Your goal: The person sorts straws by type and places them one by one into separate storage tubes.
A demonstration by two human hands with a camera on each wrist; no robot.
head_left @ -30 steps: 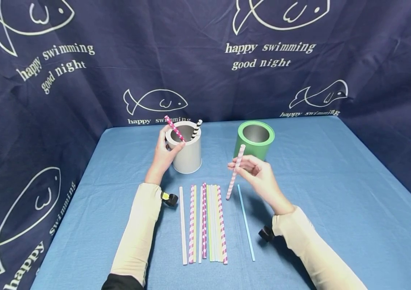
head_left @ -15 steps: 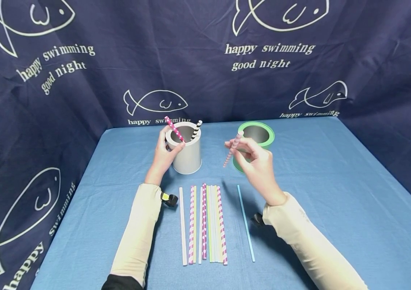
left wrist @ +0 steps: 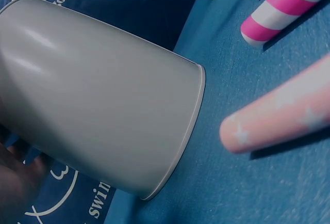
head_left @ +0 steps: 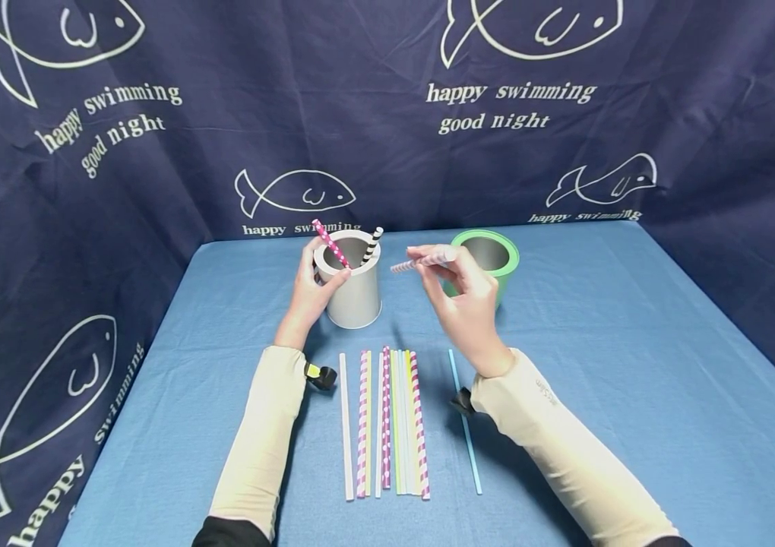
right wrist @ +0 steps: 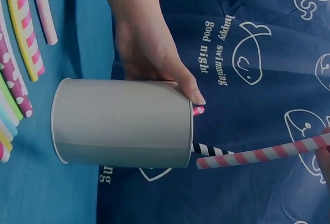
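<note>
Landmark: grey cylindrical metal cup point(head_left: 353, 292) on the blue tablecloth point(head_left: 634, 365), gripped around its left wall by the left hand point(head_left: 308, 292). Right hand point(head_left: 463, 304), right of the cup, pinches one end of the pink-and-white striped paper straw point(head_left: 418, 264). The straw extends from the fingertips toward the cup's rim, free end just beside it.
</note>
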